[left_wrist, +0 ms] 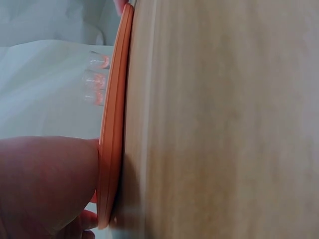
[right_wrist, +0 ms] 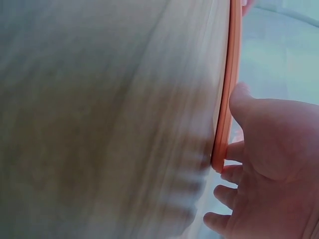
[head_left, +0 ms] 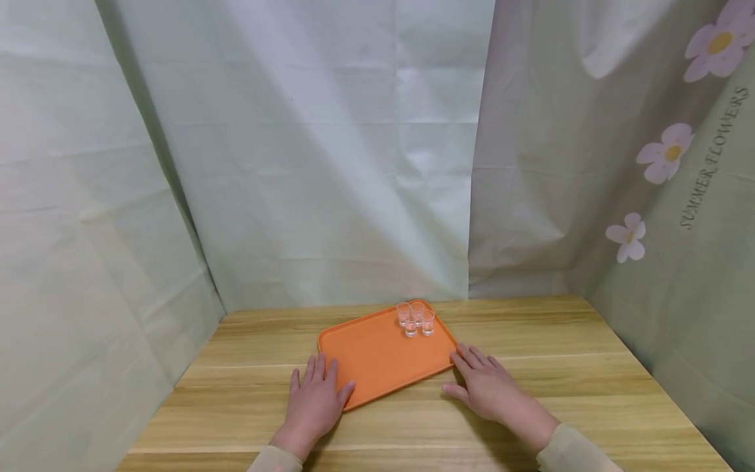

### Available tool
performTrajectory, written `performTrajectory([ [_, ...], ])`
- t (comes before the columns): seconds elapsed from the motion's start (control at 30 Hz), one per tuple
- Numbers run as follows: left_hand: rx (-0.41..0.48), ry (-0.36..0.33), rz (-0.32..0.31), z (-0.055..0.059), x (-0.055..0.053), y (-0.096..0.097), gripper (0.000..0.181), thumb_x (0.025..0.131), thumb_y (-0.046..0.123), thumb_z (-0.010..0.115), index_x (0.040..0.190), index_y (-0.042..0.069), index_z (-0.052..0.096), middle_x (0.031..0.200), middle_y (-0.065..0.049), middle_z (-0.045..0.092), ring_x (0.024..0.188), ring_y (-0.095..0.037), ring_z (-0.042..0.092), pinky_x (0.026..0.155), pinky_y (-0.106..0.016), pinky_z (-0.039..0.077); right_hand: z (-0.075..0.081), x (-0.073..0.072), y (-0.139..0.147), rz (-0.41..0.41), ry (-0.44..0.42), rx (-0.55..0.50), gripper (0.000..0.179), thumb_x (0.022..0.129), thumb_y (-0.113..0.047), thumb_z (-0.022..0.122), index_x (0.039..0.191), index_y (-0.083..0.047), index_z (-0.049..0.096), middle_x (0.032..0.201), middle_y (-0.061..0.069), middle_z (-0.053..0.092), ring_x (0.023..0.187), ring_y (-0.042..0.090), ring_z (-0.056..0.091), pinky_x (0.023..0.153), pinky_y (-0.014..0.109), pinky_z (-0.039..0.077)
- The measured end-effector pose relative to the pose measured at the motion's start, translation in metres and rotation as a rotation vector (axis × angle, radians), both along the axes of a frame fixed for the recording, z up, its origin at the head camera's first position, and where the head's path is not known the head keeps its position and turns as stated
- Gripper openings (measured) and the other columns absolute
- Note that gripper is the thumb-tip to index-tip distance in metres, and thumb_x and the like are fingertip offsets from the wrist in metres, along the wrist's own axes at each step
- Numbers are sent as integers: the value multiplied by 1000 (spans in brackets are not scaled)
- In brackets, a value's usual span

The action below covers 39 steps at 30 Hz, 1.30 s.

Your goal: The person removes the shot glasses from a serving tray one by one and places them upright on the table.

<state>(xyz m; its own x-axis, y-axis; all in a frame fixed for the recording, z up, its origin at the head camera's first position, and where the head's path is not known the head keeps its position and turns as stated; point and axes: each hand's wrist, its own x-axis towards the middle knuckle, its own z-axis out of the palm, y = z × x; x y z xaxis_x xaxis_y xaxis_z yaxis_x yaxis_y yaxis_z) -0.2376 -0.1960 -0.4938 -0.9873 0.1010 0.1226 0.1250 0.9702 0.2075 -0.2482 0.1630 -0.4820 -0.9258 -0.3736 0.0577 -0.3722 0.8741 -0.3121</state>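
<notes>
An orange tray [head_left: 377,360] lies at an angle on the wooden table. Several small clear shot glasses [head_left: 411,329] stand grouped near its far right corner. My left hand [head_left: 315,396] is at the tray's near left corner, fingers spread, with the thumb over the rim. At the right corner, my right hand [head_left: 486,387] has its fingertips right at the tray edge and its thumb spread toward the near side. The left wrist view shows the tray's side [left_wrist: 114,109] low along the tabletop, and in the right wrist view the fingers [right_wrist: 227,194] extend past the tray corner.
The wooden table [head_left: 590,393] extends on both sides of the tray. Pale hanging sheets [head_left: 330,164] enclose it at the back and sides, and the right sheet carries printed flowers [head_left: 663,154] and lettering.
</notes>
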Motion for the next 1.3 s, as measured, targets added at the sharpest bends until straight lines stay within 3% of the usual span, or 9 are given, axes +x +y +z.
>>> performTrajectory([
  [0.7, -15, 29, -74, -3, -7, -2, 70, 110, 49, 64, 154, -4, 58, 167, -33, 42, 158, -53, 35, 126, -77, 23, 0, 18, 10, 24, 9, -9, 79, 106, -57, 66, 160, 0, 55, 170, 25, 43, 157, 52, 38, 124, 72, 35],
  [1.0, 21, 41, -97, -6, -13, -6, 69, 109, 47, 66, 154, -5, 59, 167, -32, 43, 158, -53, 36, 126, -77, 25, 1, 29, 11, 32, 37, -7, 79, 106, -57, 66, 158, 2, 56, 168, 28, 45, 155, 53, 41, 123, 72, 37],
  [1.3, 51, 43, -134, -3, -18, -7, 71, 107, 48, 68, 155, -4, 59, 167, -33, 44, 158, -53, 35, 126, -77, 24, -3, 38, 15, 27, 10, -7, 80, 106, -58, 66, 161, -1, 55, 170, 25, 43, 157, 49, 39, 125, 70, 36],
])
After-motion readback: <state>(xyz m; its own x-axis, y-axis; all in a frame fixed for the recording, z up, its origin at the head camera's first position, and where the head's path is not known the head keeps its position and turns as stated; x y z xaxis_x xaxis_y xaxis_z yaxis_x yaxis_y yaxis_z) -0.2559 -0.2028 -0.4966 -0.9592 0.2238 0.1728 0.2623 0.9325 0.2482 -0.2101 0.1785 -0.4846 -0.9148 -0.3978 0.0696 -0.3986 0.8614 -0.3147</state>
